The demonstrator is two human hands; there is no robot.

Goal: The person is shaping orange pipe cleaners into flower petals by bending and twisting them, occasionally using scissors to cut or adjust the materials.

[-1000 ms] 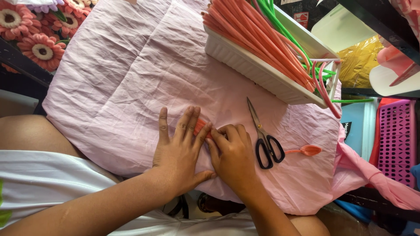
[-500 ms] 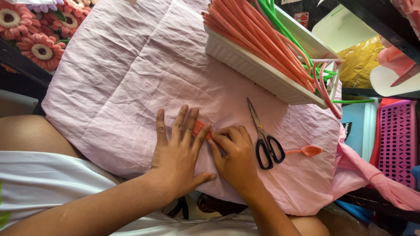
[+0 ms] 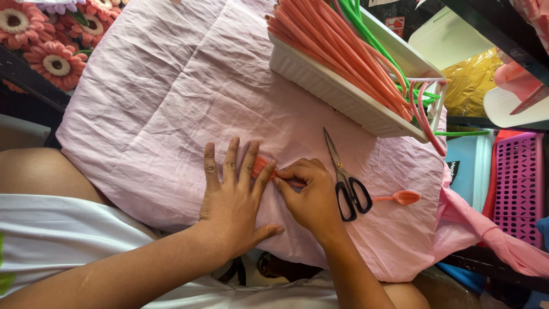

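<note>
My left hand (image 3: 231,197) has shifted slightly and lies spread flat on the pink cloth (image 3: 171,97), while my right hand (image 3: 309,194) keeps its grip pinching the salmon strip (image 3: 262,166) between them, scissors (image 3: 346,180) beside

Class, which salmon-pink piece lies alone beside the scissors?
The small spoon-shaped salmon-pink piece, right of the black-handled scissors; the others fill the white tray.

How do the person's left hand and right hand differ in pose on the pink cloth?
The left hand lies flat with fingers spread and straight, pressing down on the pink cloth; the right hand is curled, its fingertips pinched on a small orange piece. The left hand only covers part of that piece, while the right hand grips it. The right hand is beside the scissors; the left is farther away. Both rest on the cloth and touch the piece.
</note>
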